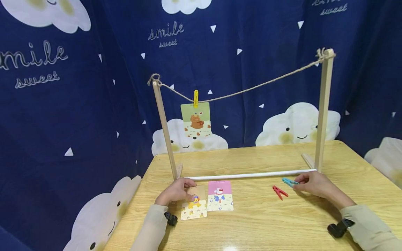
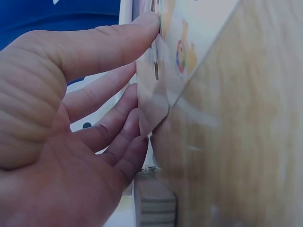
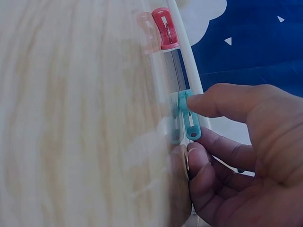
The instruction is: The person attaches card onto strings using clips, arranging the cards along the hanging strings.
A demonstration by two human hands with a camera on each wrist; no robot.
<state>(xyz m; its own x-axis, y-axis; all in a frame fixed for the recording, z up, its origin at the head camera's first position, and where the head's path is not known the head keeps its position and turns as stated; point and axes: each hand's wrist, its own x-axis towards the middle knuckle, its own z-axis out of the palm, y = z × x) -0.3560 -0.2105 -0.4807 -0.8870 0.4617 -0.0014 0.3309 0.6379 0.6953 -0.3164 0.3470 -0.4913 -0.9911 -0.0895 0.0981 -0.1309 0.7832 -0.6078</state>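
My left hand [image 1: 177, 191] is at the left edge of a yellow-and-cream card [image 1: 195, 208] with a lion picture. In the left wrist view the thumb lies over that card [image 2: 191, 45] and the fingers curl at its edge, pinching it. Beside it lies a pink-and-cream card [image 1: 220, 198] with a white animal figure. On the right, my right hand [image 1: 314, 184] pinches a light blue clothespin [image 1: 289, 182] between thumb and fingers, low over the table. A red clothespin [image 1: 280, 192] lies just left of it, also seen in the right wrist view.
Two wooden posts joined by a white rod [image 1: 251, 174] stand on the wooden table [image 1: 251, 226]. A sagging twine [image 1: 267, 83] runs between their tops. A yellow clothespin [image 1: 196, 99] holds a green bear card [image 1: 196, 120] on it. A blue curtain [image 1: 245, 45] hangs behind.
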